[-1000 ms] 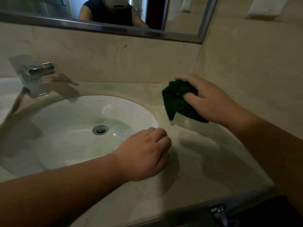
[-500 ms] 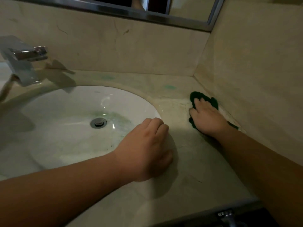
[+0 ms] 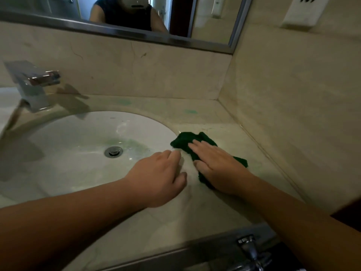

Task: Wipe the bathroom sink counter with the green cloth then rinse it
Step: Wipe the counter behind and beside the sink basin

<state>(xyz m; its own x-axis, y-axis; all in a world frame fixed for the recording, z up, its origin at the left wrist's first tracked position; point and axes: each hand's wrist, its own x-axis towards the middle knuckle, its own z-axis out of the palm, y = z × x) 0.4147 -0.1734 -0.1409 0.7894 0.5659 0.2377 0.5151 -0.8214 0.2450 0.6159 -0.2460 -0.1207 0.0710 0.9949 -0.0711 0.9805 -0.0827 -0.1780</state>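
stained beige counter (image 3: 207, 212) in wall corner; white basin (image 3: 74, 159), chrome faucet (image 3: 34, 89). right hand (image 3: 218, 165) flat on green cloth (image 3: 183, 141); left hand (image 3: 156, 178) curled, empty.

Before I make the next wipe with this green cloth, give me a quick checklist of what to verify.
1. Green cloth under right hand: ok, flat fingers press it on the counter.
2. Left hand out of the cloth's way: not ok, it rests right beside the cloth at the basin edge.
3. Back strip clean: not ok, two green stains show near the back wall.
4. Faucet running for rinsing: cannot tell, its spout is at the picture's edge.
5. Drain open: cannot tell.
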